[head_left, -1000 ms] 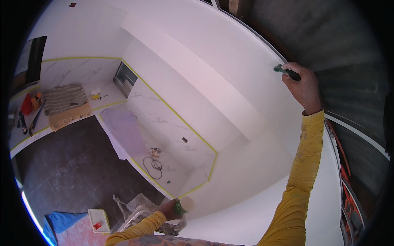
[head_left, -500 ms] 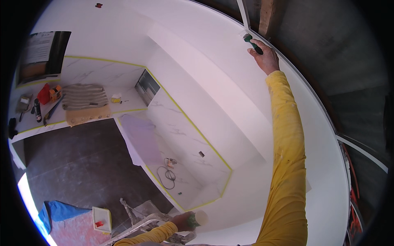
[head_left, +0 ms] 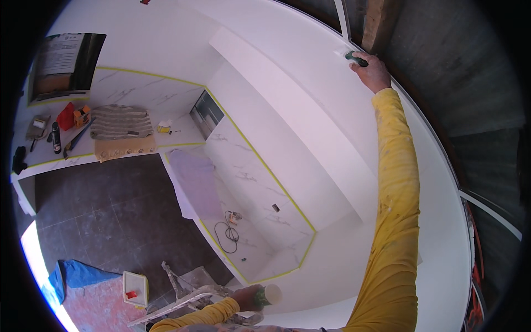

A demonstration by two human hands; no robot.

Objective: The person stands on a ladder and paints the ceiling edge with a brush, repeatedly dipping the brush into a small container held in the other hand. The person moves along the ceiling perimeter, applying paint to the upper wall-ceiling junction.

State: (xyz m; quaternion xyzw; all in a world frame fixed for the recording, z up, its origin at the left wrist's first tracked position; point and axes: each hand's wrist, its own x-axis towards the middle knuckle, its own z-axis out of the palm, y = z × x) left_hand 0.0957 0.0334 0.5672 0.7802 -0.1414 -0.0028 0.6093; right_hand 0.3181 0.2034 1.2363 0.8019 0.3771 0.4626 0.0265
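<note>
Stretched up to the top of the white wall (head_left: 298,50), my right hand (head_left: 374,73) is closed around the green handle of a paintbrush (head_left: 357,59). The pale bristles touch the wall just below its upper edge. Down at the lower middle, my left hand (head_left: 247,297) grips a cup (head_left: 272,294) with a green outside and a cream inside. The cup's contents cannot be made out. A paint-spattered metal ladder (head_left: 182,301) stands beside and below the left hand.
Dark framing and a wooden beam (head_left: 381,25) lie beyond the wall's edge. Yellow-green tape (head_left: 265,161) borders the marbled panels. The counter carries a striped cloth (head_left: 120,123), tools and a coiled cable (head_left: 227,238). On the floor are a white tray (head_left: 145,290) and blue cloth (head_left: 88,274).
The paintbrush has tilted to lie more level, its bristles still at the wall's top edge. The whole view has shifted slightly. My left hand still holds the cup.
</note>
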